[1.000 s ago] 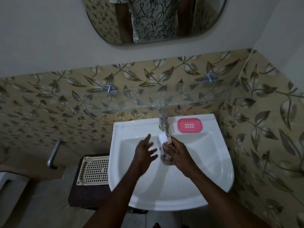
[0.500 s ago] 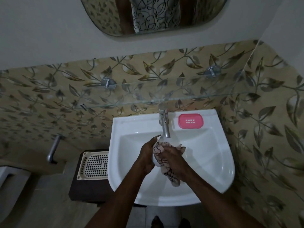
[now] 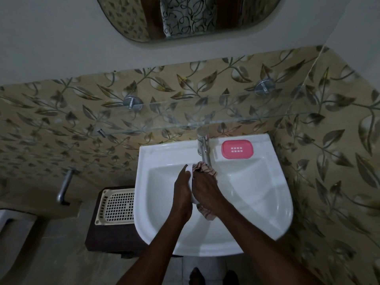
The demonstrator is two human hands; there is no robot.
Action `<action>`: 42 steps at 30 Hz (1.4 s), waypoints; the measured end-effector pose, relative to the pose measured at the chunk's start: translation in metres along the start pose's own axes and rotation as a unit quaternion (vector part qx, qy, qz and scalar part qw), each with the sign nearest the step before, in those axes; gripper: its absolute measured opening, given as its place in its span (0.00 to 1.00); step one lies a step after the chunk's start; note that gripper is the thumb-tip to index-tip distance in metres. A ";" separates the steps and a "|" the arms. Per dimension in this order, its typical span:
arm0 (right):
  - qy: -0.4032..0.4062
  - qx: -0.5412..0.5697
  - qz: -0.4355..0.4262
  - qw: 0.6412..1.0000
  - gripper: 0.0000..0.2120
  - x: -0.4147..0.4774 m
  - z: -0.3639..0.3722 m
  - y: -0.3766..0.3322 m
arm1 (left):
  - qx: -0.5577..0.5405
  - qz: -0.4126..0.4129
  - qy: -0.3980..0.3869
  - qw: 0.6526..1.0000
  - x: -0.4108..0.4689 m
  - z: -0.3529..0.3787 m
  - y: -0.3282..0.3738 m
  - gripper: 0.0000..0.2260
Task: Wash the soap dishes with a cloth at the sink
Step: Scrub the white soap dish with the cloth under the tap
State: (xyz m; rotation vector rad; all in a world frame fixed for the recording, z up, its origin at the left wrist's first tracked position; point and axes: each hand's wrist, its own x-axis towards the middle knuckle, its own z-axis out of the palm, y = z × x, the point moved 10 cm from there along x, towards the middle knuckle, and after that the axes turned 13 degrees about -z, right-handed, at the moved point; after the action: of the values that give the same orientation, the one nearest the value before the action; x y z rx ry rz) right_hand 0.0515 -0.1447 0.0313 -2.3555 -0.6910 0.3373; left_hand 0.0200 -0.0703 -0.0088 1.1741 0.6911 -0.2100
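Over the basin of the white sink (image 3: pixel 257 202), my left hand (image 3: pixel 183 190) grips a white soap dish (image 3: pixel 190 177), held on edge so only a thin strip shows between my hands. My right hand (image 3: pixel 205 192) presses a pink patterned cloth (image 3: pixel 203 168) against the dish; the cloth bunches above my fingers and hangs below my wrist. Both hands sit just below the chrome tap (image 3: pixel 203 149). A pink soap dish (image 3: pixel 236 149) lies flat on the sink's back ledge, right of the tap.
A glass shelf (image 3: pixel 185 124) juts from the leaf-patterned tiles above the tap. A cream perforated tray (image 3: pixel 116 206) rests on a dark stand left of the sink. A metal wall tap (image 3: pixel 64 188) sticks out further left. A mirror (image 3: pixel 189 17) hangs above.
A second ago my left hand was open beside the dish; it has since closed on the white dish. The cloth in my right hand now wraps against the dish, nearer the tap.
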 end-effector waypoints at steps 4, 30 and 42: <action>0.013 0.159 0.100 0.982 0.14 0.019 -0.016 0.027 | 0.079 0.051 -0.002 0.996 0.004 0.001 0.006 0.20; 0.100 -0.237 -0.255 0.932 0.19 0.008 -0.028 -0.042 | 0.543 0.149 0.041 0.825 -0.002 -0.019 0.054 0.12; 0.225 0.194 0.147 0.943 0.08 -0.010 -0.006 0.033 | 0.359 0.254 0.134 0.888 -0.025 -0.026 0.064 0.14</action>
State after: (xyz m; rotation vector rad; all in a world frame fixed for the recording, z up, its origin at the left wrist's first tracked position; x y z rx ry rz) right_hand 0.0583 -0.1748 0.0145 -2.0420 -0.0433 0.0443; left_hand 0.0220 -0.0269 0.0507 2.0865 0.5234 0.1672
